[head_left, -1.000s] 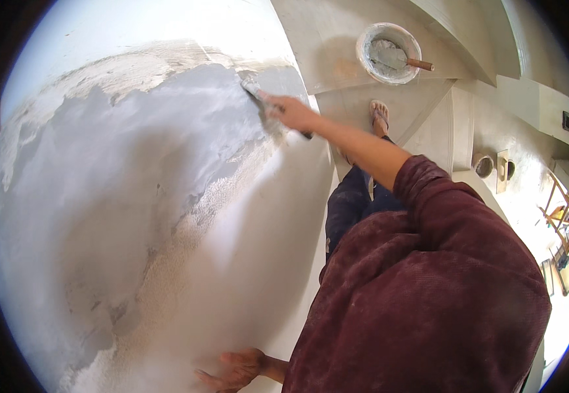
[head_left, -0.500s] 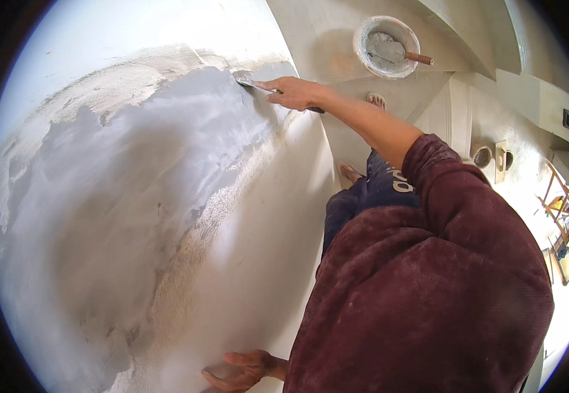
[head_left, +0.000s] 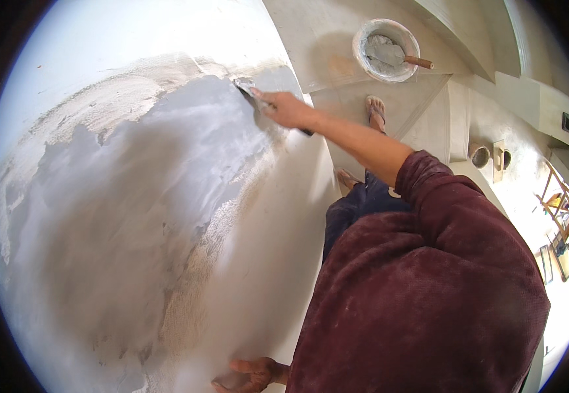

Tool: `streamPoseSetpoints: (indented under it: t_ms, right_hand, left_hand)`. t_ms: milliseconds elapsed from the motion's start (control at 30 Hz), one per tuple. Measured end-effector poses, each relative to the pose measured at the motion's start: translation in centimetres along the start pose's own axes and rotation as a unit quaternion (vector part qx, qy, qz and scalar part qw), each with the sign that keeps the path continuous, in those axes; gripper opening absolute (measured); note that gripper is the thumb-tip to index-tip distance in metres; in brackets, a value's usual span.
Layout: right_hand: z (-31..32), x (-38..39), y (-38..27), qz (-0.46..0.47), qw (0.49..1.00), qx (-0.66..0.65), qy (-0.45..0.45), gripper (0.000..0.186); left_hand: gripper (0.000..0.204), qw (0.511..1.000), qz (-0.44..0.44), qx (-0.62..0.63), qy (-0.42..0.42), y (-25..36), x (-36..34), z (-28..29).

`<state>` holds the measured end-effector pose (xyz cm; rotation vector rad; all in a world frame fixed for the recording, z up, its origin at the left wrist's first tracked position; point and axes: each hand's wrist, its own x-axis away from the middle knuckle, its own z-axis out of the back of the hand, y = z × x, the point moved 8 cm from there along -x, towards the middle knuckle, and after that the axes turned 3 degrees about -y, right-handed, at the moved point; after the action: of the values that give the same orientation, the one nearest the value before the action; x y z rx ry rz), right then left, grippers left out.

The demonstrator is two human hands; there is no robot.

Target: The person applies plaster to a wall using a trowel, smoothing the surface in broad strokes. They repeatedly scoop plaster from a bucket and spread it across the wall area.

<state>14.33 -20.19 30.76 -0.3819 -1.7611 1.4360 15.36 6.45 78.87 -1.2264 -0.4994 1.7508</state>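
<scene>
My right hand (head_left: 283, 109) grips a flat steel blade tool (head_left: 248, 92) with a dark handle, its edge on the upper part of a grey plaster patch (head_left: 140, 223) on the white wall (head_left: 94, 33). Rough, pale bands border the patch above and along its lower right side. My left hand (head_left: 252, 373) is low at the bottom edge of the view, against or just off the wall, fingers apart and holding nothing that I can see.
A white bucket (head_left: 384, 29) of wet grey mix, with a wooden-handled tool (head_left: 419, 61) in it, stands on a landing above my sandalled feet (head_left: 375, 108). Steps (head_left: 461, 26) curve beyond. At the right are a round container (head_left: 480, 157), a board (head_left: 498, 162) and a wooden frame (head_left: 560, 203).
My right hand and the blade have made small strokes along the patch's upper edge, shifting slightly up, then back down. My left hand has moved slightly down and right in the view.
</scene>
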Motion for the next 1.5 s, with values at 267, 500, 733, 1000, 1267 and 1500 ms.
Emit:
streamPoseSetpoints:
  t_ms: [267, 500, 733, 1000, 1267, 1500]
  right_hand:
    - [2.2, 1.9, 2.0, 0.071, 0.99, 0.105, -0.066, 0.064]
    - [1.2, 0.8, -1.1, 0.115, 0.985, 0.11, -0.072, 0.066]
    - [3.1, 1.4, 0.2, -0.035, 0.997, 0.017, -0.059, 0.063]
    - [-1.3, 1.5, 1.5, 0.051, 0.995, 0.079, -0.042, 0.067]
    - [4.4, -2.0, -0.4, -0.006, 0.996, 0.08, -0.046, 0.063]
    - [0.7, 3.4, -3.3, 0.062, 0.978, 0.124, -0.156, 0.061]
  left_hand:
    - [0.059, 0.999, -0.032, 0.007, 0.032, -0.3, 0.8, 0.3]
    - [0.057, 1.0, 0.008, -0.004, 0.03, 0.0, 0.1, -0.1]
    - [0.061, 0.999, 0.044, -0.016, 0.021, 0.1, 0.0, 0.0]
    - [0.064, 0.999, 0.04, -0.025, 0.016, 0.0, 0.2, -0.3]
    - [0.069, 0.995, 0.067, -0.019, -0.073, -3.3, 3.1, -1.2]
    - [0.069, 0.999, -0.024, -0.044, 0.022, 0.7, -0.1, -0.2]
